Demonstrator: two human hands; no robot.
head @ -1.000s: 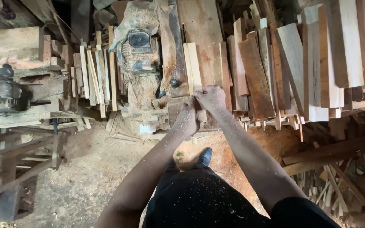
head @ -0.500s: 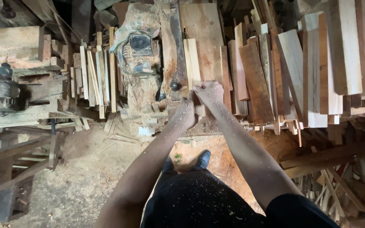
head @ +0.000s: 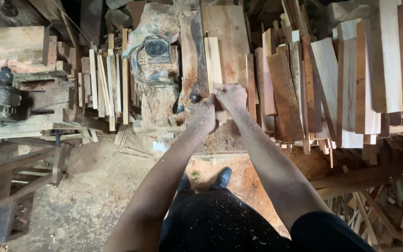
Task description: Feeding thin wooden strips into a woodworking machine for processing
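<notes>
I see both hands [head: 218,108] grasping a pale plank [head: 214,63] on the sawdusty tabletop [head: 229,32], boards [head: 350,84] stacked beside it.

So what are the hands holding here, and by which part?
Both hands, left hand and right hand, grip the near end of a narrow pale wooden board lying on the sawdust-covered bench.

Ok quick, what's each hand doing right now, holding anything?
Left hand: closed on the near end of the pale wooden strip.
Right hand: closed on the same strip, pressing it on the sawdust-covered machine table.
</notes>
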